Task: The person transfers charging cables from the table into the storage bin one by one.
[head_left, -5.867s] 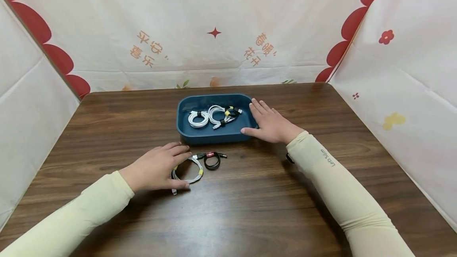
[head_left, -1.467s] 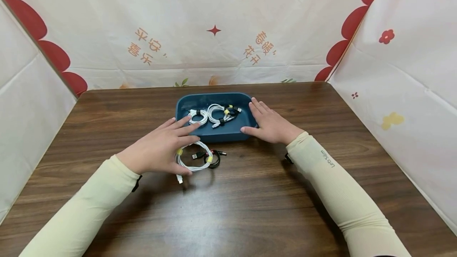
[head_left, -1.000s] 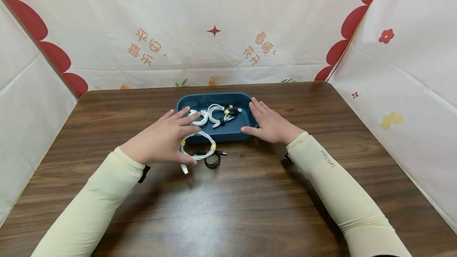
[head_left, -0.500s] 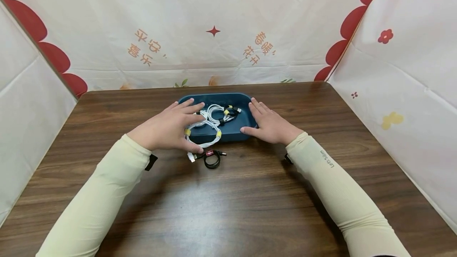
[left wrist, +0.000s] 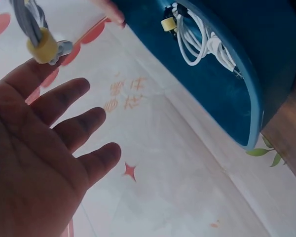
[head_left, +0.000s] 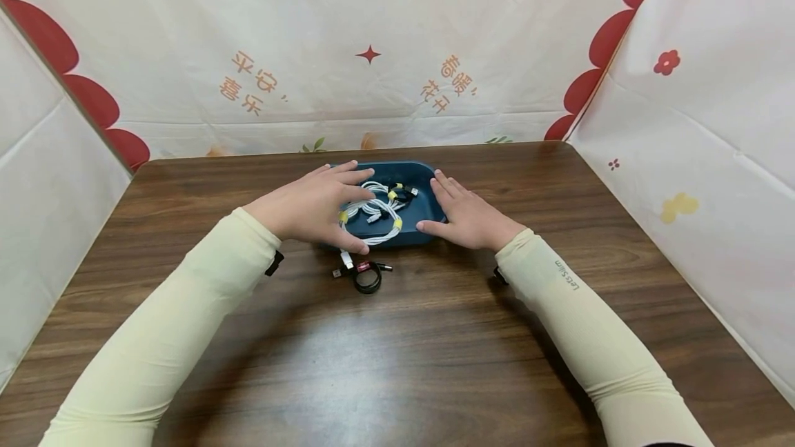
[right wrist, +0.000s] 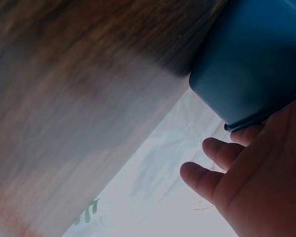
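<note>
My left hand [head_left: 310,207] pinches a coiled white USB cable [head_left: 386,236] with two yellow ties between thumb and index finger. The coil hangs over the left front part of a blue bin [head_left: 428,204], its white plug [head_left: 346,259] dangling below the thumb. In the left wrist view a yellow tie [left wrist: 43,47] shows by the index finger while the other fingers spread out. At the bin's right rim rests my right hand [head_left: 468,216], fingers extended, thumb along the front edge. Inside the bin lie white cable coils [left wrist: 192,42] and a black cable [head_left: 406,193], partly hidden by the held coil.
A small coiled black cable [head_left: 368,289] with a red tie lies on the wooden table [head_left: 397,364] just in front of the bin. Behind the table hangs a printed white cloth [head_left: 310,19], with more cloth at both sides.
My left hand has lifted the white cable off the table and carried it rightward and away, from in front of the bin to over it. The right hand stays at the rim.
</note>
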### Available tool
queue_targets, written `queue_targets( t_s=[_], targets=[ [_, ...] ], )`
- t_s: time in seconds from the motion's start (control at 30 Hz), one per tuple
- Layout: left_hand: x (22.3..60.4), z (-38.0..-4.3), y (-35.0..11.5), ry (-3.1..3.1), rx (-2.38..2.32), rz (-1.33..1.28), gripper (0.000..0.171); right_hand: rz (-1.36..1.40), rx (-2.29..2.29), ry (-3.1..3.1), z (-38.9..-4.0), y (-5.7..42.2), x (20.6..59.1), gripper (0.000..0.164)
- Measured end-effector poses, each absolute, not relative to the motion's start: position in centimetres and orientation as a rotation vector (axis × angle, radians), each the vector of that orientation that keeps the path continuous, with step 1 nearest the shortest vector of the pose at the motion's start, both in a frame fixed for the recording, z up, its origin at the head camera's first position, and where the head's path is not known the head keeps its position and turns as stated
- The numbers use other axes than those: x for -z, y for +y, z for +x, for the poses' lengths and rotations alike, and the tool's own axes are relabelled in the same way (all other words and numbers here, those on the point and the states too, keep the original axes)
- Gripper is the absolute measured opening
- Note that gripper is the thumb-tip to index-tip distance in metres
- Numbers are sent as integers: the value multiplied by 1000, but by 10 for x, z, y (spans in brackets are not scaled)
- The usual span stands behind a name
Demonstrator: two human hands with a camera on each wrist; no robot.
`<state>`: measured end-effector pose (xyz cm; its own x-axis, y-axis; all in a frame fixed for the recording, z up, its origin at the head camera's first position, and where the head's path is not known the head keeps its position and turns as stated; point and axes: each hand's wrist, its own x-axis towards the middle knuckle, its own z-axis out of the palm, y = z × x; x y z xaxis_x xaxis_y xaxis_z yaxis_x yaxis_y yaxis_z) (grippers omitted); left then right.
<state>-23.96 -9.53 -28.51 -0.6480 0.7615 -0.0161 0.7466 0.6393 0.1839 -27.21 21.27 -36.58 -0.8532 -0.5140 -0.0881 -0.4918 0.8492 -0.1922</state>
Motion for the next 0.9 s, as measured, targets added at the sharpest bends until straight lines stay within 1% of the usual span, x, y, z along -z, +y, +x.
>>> queue_targets(
  t_s=[0.43,0.67,0.9],
  targets=[
    [281,-256,-74,2745,-186,1288,85,-789,257,2874,-274,215,368,102],
    [284,-265,-65,2749,-160,1290,86,-835,254,2884,-276,220,371,101],
    [287,-274,-61,2765,-124,1276,87,-814,226,2900,-277,217,372,102]
  ],
)
